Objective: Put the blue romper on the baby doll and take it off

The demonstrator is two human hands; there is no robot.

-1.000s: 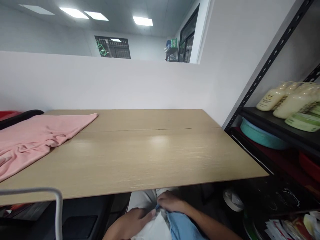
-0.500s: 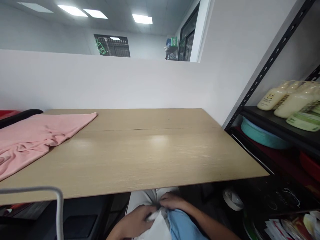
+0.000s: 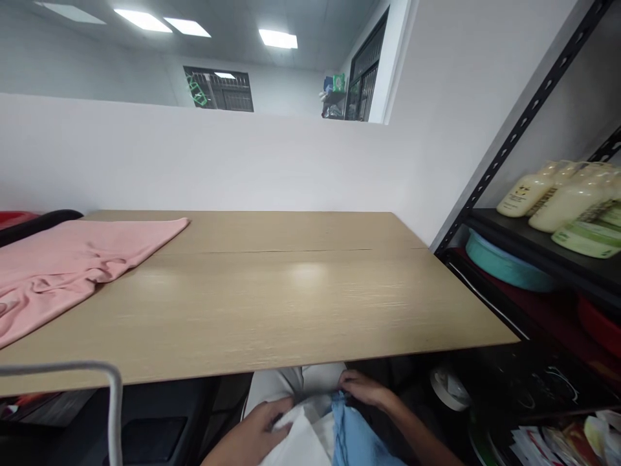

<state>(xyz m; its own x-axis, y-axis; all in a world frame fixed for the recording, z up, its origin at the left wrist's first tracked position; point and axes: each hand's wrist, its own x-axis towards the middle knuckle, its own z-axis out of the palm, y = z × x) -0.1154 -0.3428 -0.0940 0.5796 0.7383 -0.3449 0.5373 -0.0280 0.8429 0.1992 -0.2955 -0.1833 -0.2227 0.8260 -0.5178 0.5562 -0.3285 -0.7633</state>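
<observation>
Below the near edge of the wooden table [image 3: 272, 304], both my hands are in my lap on a bundle of cloth. My left hand [image 3: 252, 427] grips the white cloth [image 3: 298, 440] with curled fingers. My right hand [image 3: 366, 390] pinches the top edge of the light blue cloth [image 3: 354, 440] beside it. The two hands sit a little apart, with the cloth spread between them. A pink garment [image 3: 63, 265] lies crumpled on the table's left side, far from both hands.
A black metal shelf [image 3: 543, 252] stands on the right with cream bottles [image 3: 557, 194] and a teal basin [image 3: 504, 262]. A roll of tape [image 3: 449, 387] and papers [image 3: 557, 440] lie low on the right. A grey metal bar [image 3: 109, 388] rises at the lower left. A white partition backs the table.
My right hand has moved right, away from my left hand, drawing the blue cloth's edge with it. My left hand has shifted slightly on the white cloth.
</observation>
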